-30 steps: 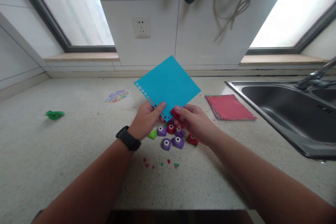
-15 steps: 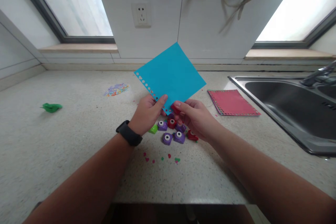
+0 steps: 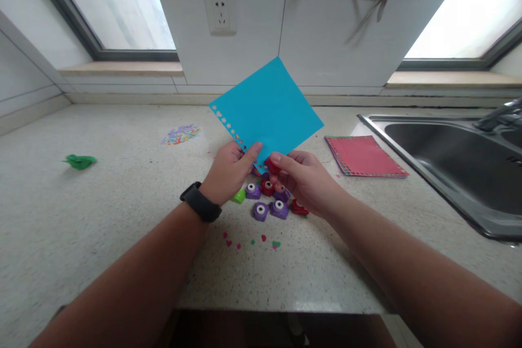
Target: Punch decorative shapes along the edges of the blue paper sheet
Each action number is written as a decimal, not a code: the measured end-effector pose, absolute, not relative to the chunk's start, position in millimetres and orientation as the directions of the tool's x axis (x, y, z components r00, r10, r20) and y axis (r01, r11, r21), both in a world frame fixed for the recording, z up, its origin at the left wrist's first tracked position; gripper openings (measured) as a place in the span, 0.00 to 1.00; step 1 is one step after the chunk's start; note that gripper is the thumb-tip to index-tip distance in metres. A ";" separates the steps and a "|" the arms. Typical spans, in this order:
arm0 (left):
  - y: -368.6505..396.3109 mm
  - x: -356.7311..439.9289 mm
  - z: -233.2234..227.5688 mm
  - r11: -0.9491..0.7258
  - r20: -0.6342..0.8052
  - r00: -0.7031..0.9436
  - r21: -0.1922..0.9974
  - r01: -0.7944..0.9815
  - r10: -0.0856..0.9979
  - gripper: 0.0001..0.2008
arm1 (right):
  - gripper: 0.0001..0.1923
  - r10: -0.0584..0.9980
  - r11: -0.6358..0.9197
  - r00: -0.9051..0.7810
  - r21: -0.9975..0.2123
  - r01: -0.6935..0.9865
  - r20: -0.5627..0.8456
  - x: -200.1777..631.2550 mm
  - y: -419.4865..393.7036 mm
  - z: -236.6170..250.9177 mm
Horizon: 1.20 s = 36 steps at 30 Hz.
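A square blue paper sheet (image 3: pixel 267 109) is held up over the counter, with a row of small punched shapes along its lower left edge. My left hand (image 3: pixel 228 171), with a black watch at the wrist, pinches that edge near the bottom corner. My right hand (image 3: pixel 304 179) grips a small red paper punch (image 3: pixel 272 166) clamped on the sheet's bottom corner. Below the hands lies a cluster of small punches (image 3: pixel 269 204), purple, red and one green.
A pink paper stack (image 3: pixel 364 156) lies to the right, beside a steel sink (image 3: pixel 457 163) with a tap. Small paper cut-outs (image 3: pixel 250 242) dot the counter near me. A pile of coloured scraps (image 3: pixel 180 134) and a green scrap (image 3: pixel 79 161) lie left. A wall socket (image 3: pixel 220 12) is behind.
The view has tilted down slightly, so the sheet and hands sit a little higher in the picture. Both hands keep the same hold on the sheet and the punch.
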<state>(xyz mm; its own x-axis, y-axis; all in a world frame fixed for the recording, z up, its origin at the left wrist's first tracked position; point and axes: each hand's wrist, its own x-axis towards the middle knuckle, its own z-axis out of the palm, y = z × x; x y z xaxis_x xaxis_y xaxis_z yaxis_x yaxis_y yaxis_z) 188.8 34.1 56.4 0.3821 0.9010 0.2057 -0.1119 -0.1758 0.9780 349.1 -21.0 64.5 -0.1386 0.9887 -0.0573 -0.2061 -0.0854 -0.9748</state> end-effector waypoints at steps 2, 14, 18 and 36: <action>33.1 189.1 57.7 -0.188 0.218 0.381 0.975 -0.116 0.898 0.18 | 0.19 0.988 -0.080 -0.145 -0.975 -0.206 -0.050 349.5 -20.7 63.1; 34.5 188.9 57.0 -0.258 0.249 0.348 0.966 -0.021 0.904 0.20 | 0.19 0.981 -0.080 -0.189 -0.973 -0.217 -0.038 347.4 -21.7 62.5; 33.9 189.0 56.9 -0.263 0.249 0.342 0.965 -0.006 0.906 0.21 | 0.19 0.980 -0.078 -0.195 -0.972 -0.223 -0.034 346.9 -21.8 62.9; 32.1 189.2 58.3 -0.278 0.253 0.348 0.960 0.022 0.903 0.20 | 0.19 0.987 -0.080 -0.155 -0.959 -0.273 -0.039 344.2 -22.4 65.4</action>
